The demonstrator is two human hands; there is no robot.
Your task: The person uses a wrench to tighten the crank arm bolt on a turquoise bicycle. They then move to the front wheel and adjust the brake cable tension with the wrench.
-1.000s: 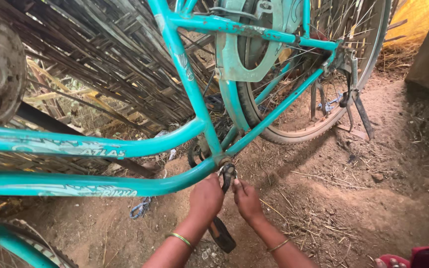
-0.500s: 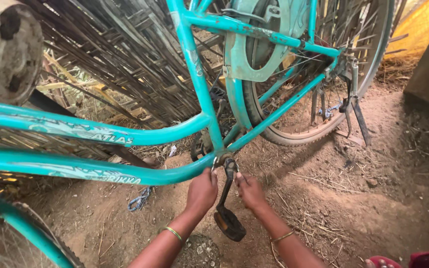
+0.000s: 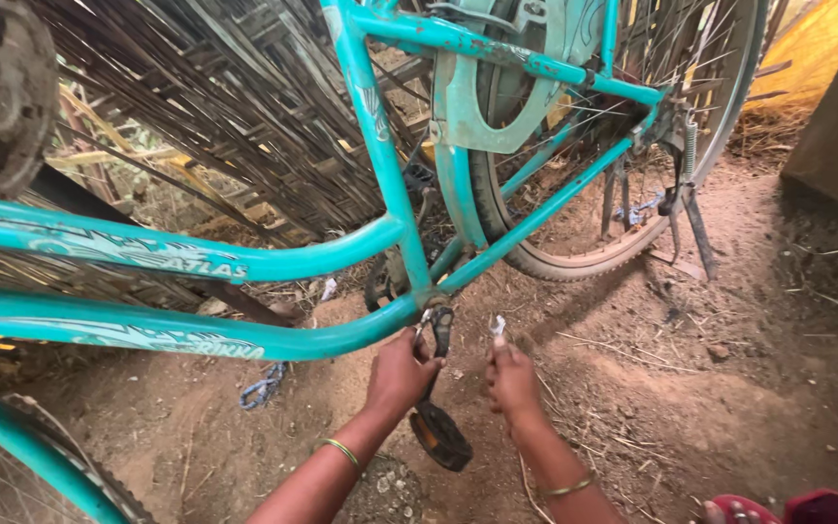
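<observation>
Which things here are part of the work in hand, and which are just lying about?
In the work: left hand at the crank arm; right hand holding a small metal tool; pedal; turquoise bicycle frame.

Lying about: blue chain on dirt; woven fence; red sandal.

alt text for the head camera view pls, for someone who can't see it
Two bare hands work at the crank of a turquoise bicycle standing on dirt ground: the left hand grips near the crank arm, the right hand holds a small metal tool. The black pedal hangs below.
</observation>
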